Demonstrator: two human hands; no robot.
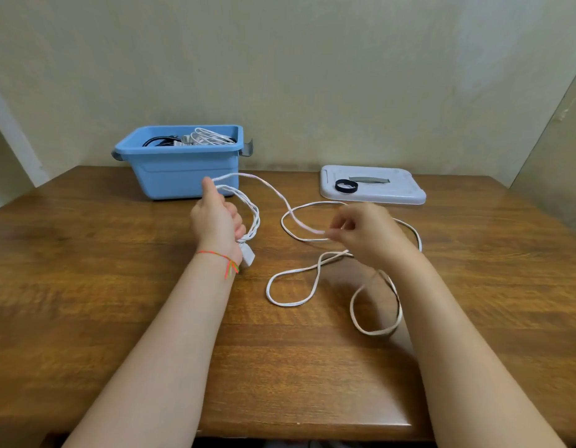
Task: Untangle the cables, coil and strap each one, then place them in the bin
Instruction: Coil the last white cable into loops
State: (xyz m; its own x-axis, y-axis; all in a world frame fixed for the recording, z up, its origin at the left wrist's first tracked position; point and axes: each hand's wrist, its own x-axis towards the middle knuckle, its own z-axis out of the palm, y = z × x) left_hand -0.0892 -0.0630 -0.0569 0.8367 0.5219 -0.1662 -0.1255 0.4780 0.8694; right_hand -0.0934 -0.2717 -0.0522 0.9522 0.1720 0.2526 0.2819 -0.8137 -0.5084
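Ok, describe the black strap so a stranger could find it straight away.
Start at the brown wooden table and go to the flat pale grey plastic lid lying right of the blue plastic bin. On the lid's left part, beside its grey handle, sits a small black strap ring: the only dark loop outside the bin.
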